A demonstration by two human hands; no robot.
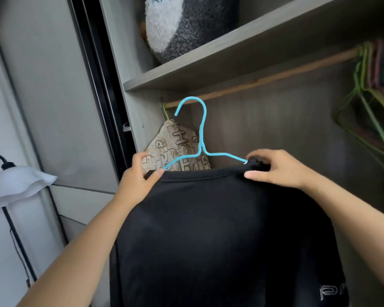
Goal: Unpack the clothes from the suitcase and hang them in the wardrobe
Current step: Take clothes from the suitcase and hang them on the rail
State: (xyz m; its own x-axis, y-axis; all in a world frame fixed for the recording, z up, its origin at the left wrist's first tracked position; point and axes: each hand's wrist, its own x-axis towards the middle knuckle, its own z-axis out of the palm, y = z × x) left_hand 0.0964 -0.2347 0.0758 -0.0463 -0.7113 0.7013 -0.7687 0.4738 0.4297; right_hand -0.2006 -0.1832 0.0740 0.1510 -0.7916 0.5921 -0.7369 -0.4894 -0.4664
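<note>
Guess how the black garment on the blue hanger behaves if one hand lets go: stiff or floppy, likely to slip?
Probably floppy: the black garment drapes limp below its neckline. It may slide, since the blue hanger is thin, smooth-looking wire and the left hand and right hand each pinch cloth at a shoulder. Likely light: fingertips alone hold it.

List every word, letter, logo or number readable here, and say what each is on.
"B", "H": large outlined letters among the print on the beige patterned garment hanging at the rod's left end; the other characters are partly hidden and unclear.
"P": first character of pale lettering low on the black garment, cut off at its right edge; the rest is unreadable.
No other text visible.
</note>
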